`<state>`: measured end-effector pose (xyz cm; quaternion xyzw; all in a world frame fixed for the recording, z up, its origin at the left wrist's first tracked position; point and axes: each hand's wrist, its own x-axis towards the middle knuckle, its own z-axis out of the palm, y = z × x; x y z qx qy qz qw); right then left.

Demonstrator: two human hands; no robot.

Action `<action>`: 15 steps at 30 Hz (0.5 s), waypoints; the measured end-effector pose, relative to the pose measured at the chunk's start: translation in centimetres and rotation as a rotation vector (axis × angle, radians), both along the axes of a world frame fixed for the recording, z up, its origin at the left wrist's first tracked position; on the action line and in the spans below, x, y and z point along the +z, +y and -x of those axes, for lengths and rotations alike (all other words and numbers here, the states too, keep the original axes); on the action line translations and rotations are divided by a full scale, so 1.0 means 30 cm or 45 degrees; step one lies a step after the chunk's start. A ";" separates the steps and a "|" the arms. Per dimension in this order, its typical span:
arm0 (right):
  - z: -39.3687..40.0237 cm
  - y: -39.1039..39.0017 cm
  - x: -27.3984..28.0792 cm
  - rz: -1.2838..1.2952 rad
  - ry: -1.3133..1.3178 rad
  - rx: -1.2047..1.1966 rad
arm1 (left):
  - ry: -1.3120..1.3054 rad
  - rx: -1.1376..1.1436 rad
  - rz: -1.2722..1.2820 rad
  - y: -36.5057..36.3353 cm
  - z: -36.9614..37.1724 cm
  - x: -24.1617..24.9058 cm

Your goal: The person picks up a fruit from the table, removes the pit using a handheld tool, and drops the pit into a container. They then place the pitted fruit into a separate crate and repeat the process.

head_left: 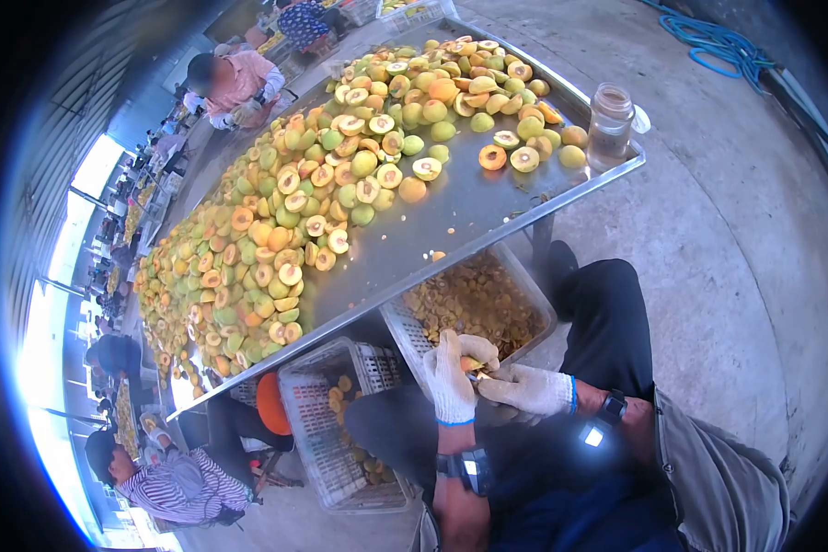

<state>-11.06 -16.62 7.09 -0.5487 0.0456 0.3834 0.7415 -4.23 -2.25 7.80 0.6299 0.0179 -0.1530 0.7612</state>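
Note:
My left hand (pixel 453 375), in a white knit glove, is closed around a piece of apricot (pixel 470 363) above my lap. Against it, my gloved right hand (pixel 528 388) has its fingers curled at the fruit; a small object shows at its fingertips, too small to name. Just beyond both hands stands a plastic crate (pixel 407 339) with brown pits and scraps in it. Many halved, yellow-green apricots (pixel 285 212) are heaped on the metal table (pixel 386 267) in front of me.
Another crate (pixel 305 442) with some fruit pieces stands left of my knee. A jar of clear liquid (pixel 610 129) sits at the table's right corner. Co-workers (pixel 189 483) sit at the left and across the table. A blue hose (pixel 718 41) lies on the floor.

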 end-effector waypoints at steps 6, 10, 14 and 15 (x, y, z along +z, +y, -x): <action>-0.019 -0.051 -0.029 -0.352 0.302 0.122 | -0.006 -0.082 0.519 -0.005 0.011 -0.078; -0.018 -0.063 -0.069 -0.329 0.323 0.090 | 0.295 0.013 0.763 0.004 -0.018 -0.113; -0.009 -0.075 -0.113 -0.563 0.300 -0.038 | 0.389 0.304 0.716 -0.050 -0.018 -0.090; -0.009 -0.075 -0.119 -0.740 0.339 -0.052 | 0.387 0.306 0.716 -0.049 -0.025 -0.092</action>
